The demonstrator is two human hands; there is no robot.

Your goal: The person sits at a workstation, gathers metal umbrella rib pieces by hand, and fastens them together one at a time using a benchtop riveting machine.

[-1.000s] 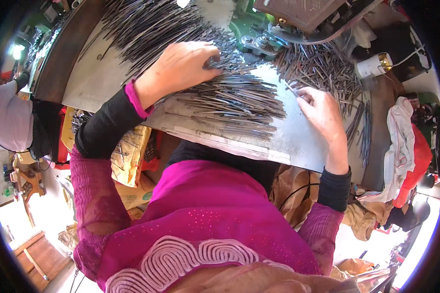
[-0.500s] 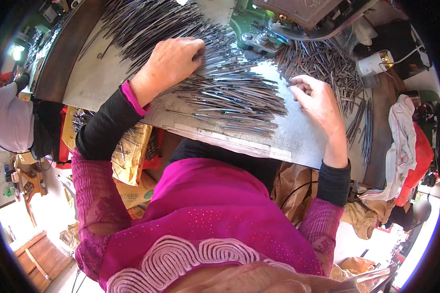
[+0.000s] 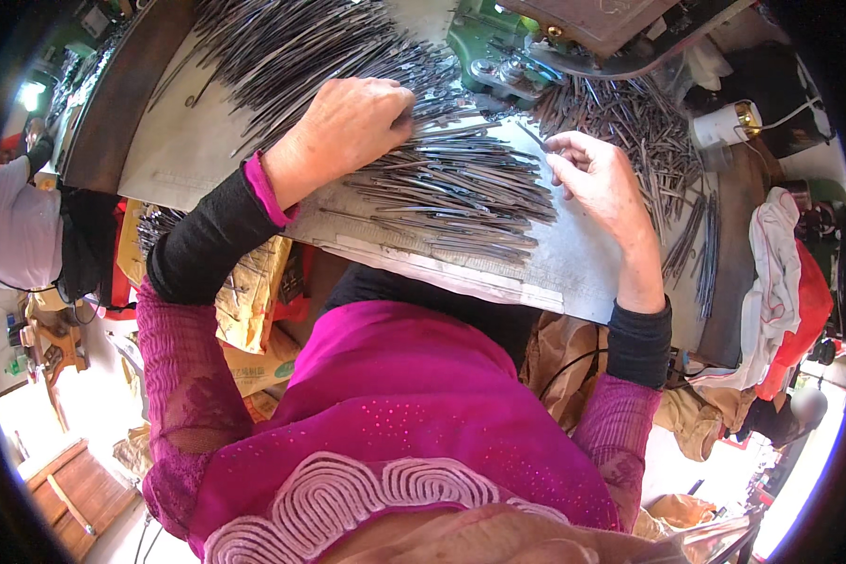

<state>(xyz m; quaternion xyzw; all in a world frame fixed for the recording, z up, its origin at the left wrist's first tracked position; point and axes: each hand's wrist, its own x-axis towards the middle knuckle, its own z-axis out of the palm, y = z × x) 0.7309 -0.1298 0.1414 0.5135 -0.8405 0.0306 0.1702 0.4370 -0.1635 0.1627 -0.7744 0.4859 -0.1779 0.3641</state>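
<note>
Long, thin dark metal rods [image 3: 470, 193] lie in a heap across the metal worktop [image 3: 587, 268]. Over the heap, my left hand [image 3: 348, 127] is closed with its fingers curled down; its fingertips and whatever they hold are hidden. To the right, my right hand [image 3: 600, 183] pinches one slim metal rod [image 3: 533, 136] between thumb and fingers. That rod slants up and left, its far end close to the green machine [image 3: 493, 66]. Shorter dark metal pieces [image 3: 620, 122] are piled beyond my right hand.
A small bundle of rods [image 3: 705, 249] lies near the worktop's right edge. The white lamp holder [image 3: 719, 125] stands at the back right. White and red cloth [image 3: 771, 282] hangs at the right. Another person's pale sleeve [image 3: 19, 221] shows far left.
My left hand has shifted slightly to the right over the heap. My right hand has moved a little left, and the rod in its pinch now shows more plainly.
</note>
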